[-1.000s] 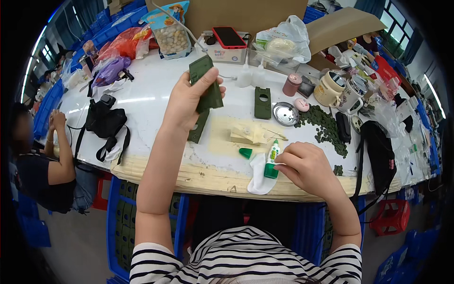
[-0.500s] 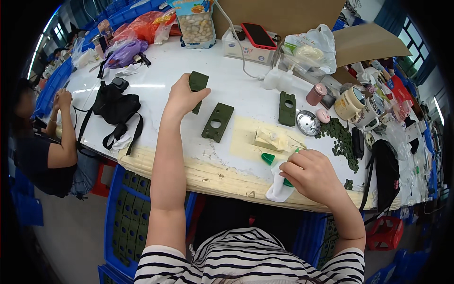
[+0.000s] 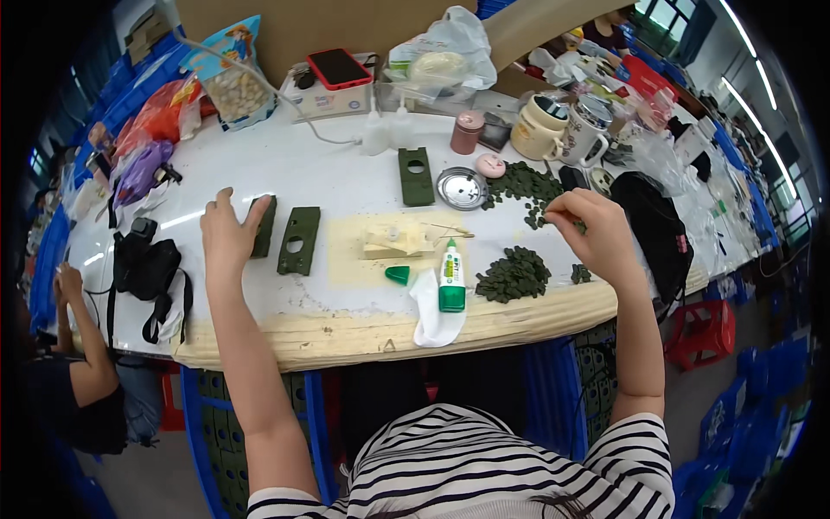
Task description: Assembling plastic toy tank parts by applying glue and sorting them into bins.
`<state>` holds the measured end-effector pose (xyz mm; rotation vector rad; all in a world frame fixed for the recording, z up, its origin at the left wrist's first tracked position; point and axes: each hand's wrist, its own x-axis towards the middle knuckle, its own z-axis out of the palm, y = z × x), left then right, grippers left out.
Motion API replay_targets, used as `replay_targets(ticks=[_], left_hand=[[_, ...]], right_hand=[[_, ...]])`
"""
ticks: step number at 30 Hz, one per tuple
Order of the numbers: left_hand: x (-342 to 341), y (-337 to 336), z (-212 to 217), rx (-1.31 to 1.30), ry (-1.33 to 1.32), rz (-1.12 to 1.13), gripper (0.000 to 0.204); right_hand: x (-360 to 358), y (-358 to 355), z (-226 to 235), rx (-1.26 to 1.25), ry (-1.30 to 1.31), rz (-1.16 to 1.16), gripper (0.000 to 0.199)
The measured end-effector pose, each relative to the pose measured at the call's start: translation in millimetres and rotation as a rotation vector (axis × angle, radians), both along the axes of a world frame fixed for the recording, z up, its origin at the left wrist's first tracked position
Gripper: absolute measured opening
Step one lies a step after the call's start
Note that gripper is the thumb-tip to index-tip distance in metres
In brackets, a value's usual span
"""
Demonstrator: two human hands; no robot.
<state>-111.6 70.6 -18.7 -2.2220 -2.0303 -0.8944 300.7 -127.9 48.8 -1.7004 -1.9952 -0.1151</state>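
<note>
My left hand (image 3: 226,235) is open, thumb and fingers apart, next to a dark green plate (image 3: 264,229); its thumb lies at that plate's upper edge. Just right of it rests a second green plate (image 3: 299,242) with a round hole. A third green plate (image 3: 416,177) lies farther back. My right hand (image 3: 595,232) has its fingertips pinched together beside a spread of small dark green pieces (image 3: 523,186); what is between them, if anything, cannot be made out. A white and green glue bottle (image 3: 451,281) lies by a white cloth (image 3: 432,320), with a green cap (image 3: 398,275) to its left.
A nearer heap of green pieces (image 3: 513,275) lies right of the bottle. A cream block (image 3: 396,240) sits mid-table, before a round metal tin (image 3: 462,189). Mugs (image 3: 540,130) and a phone (image 3: 339,69) stand behind; a black bag (image 3: 149,272) lies left, beyond which a person sits.
My right hand has left the glue bottle, now lying on the table, and moved to the small pieces. My left hand has loosened from the plate. The view has swung right.
</note>
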Motion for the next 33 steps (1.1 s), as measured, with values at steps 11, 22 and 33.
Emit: replay_targets(ticks=[11, 22, 33], left_hand=[[46.1, -95.5, -13.7, -0.082, 0.103, -0.155, 0.100], [44.1, -94.4, -16.5, 0.034, -0.414, -0.208, 0.078], [71.5, -82.4, 35.7, -0.101, -1.116, -0.774, 0.054]], right_hand=[[56.3, 21.1, -54.8, -0.241, 0.134, -0.106, 0.010], [55.3, 36.3, -57.3, -0.366, 0.083, 0.015, 0.011], [23.9, 40.5, -14.6, -0.165, 0.555, 0.031, 0.017]])
